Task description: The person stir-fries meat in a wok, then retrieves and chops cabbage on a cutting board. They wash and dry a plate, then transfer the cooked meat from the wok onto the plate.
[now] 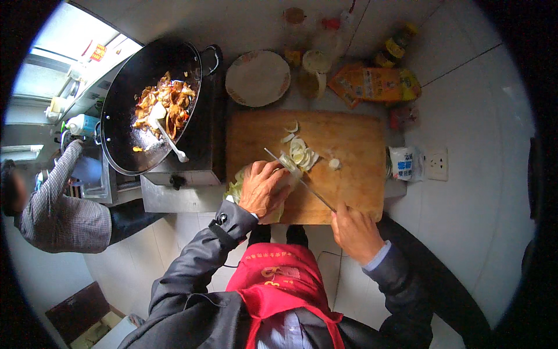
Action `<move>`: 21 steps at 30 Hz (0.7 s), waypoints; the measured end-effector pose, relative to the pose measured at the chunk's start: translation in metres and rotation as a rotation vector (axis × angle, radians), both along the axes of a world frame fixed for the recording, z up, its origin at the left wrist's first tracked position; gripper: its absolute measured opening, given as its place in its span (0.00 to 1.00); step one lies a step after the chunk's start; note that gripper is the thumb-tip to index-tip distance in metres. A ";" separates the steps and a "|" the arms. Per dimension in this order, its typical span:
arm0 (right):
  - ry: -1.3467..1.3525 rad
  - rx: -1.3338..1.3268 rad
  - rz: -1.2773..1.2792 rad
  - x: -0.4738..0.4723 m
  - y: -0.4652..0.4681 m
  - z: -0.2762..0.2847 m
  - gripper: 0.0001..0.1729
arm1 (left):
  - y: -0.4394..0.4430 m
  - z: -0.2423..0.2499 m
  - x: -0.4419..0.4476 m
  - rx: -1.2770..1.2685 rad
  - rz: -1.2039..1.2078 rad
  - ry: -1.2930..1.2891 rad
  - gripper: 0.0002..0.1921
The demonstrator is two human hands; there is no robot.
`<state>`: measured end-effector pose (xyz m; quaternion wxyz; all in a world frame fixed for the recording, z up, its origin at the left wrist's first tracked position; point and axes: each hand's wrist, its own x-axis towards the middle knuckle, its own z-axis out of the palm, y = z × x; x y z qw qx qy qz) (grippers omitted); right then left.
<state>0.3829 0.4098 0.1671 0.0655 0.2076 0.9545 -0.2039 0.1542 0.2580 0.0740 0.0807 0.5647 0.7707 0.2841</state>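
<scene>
On a wooden cutting board (357,157) lies a pale green leafy vegetable, likely cabbage (234,188), its leafy end showing left of my left hand (265,187). That hand presses down on the vegetable, fingers bent beside the blade; its palm hides most of the piece. My right hand (355,233) grips the handle of a kitchen knife (320,198), whose blade slants up and left across the vegetable's cut end. Just beyond the blade sit pale cut slices (301,153) in a small heap. A small round piece (334,163) rests apart to their right.
Left of the board, a black wok (122,109) holds cooked food and a ladle (172,141) above a stove (185,178). Behind the board stand a plate (258,78), a light-coloured mug (317,63) and yellow seasoning packets (375,85). Another person (65,218) is at the far left.
</scene>
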 end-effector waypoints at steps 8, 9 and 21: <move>0.174 0.178 0.064 -0.043 -0.005 -0.069 0.12 | 0.001 0.003 0.000 -0.004 -0.006 -0.007 0.22; 0.108 0.109 0.032 -0.046 -0.005 -0.077 0.12 | 0.001 0.007 0.000 -0.018 0.006 -0.018 0.22; 0.091 -0.101 -0.092 -0.024 -0.003 -0.024 0.10 | -0.020 0.022 -0.001 -0.052 -0.083 -0.016 0.33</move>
